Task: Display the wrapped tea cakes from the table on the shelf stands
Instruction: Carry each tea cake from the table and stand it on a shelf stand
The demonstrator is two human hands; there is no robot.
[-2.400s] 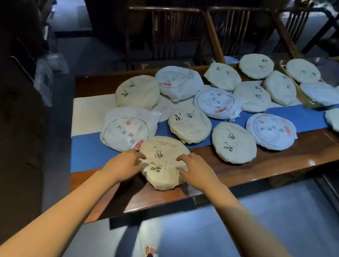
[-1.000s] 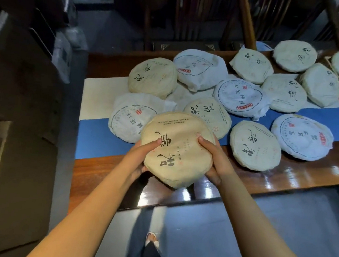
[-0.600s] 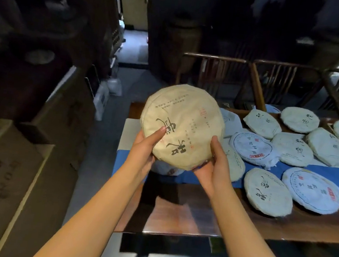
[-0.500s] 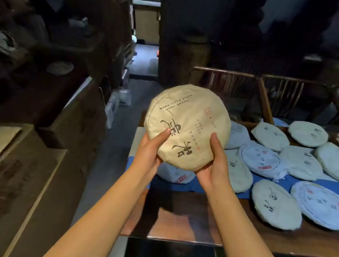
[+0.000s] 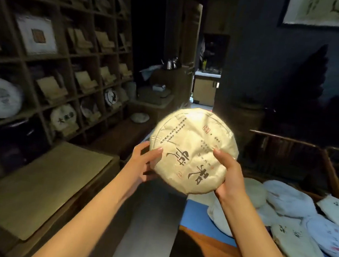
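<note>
Above the worktop's [image 5: 209, 246] left end, 2 hands are holding up 1 wrapped tea cake [image 5: 193, 150].
The left hand [image 5: 142, 163] and right hand [image 5: 228, 176] are gripping its lower rim, thumbs pressing on the printed face; it is tilting toward the camera, clear of the other wrapped cakes [image 5: 297, 246] lying on the blue runner [image 5: 196, 219], with the shelf [image 5: 50, 66] standing to the left.

The round tea cake in tan paper wrapping [image 5: 193, 150] carries large black brush characters at about 5 o'clock on its face, rotated so that they cannot be read with certainty. Columns of small black characters run along 10 o'clock and near 2 o'clock, too small to read. A small red square seal [image 5: 206, 129] sits at 1 o'clock and a smaller red mark [image 5: 179, 174] at 6 o'clock, both illegible.
</note>
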